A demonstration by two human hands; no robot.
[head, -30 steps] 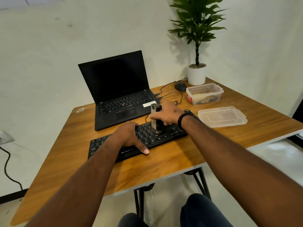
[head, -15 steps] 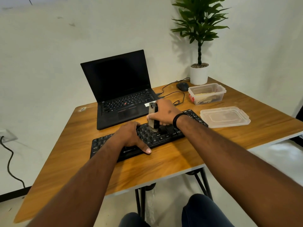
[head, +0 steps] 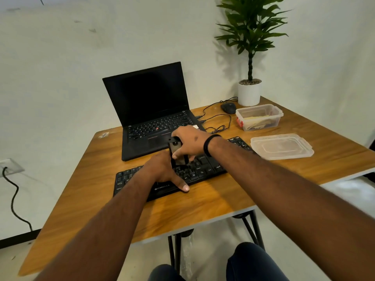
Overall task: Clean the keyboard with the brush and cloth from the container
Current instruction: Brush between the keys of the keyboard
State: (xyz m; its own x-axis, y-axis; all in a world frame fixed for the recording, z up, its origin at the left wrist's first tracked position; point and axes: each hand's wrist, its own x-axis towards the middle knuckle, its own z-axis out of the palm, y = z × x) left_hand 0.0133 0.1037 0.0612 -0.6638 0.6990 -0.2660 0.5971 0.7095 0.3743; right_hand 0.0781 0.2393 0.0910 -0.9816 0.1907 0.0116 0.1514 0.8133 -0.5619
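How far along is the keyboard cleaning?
Done: the lid is off the container and the brush is out. In hand: the right hand grips the brush on the keyboard, steadied by the left hand. Left: the cloth wipe; cloth-like material sits in the container.

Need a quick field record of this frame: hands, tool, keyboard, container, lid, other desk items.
right hand: grips the dark upright brush, bristle end down on the keys
left hand: rests flat on the black external keyboard, thumb at its front edge
clear plastic container: open, behind the keyboard's right end, yellowish cloth inside
clear flat lid: lies on the wooden table, in front of the container
other: open black laptop, screen dark; black mouse; potted plant
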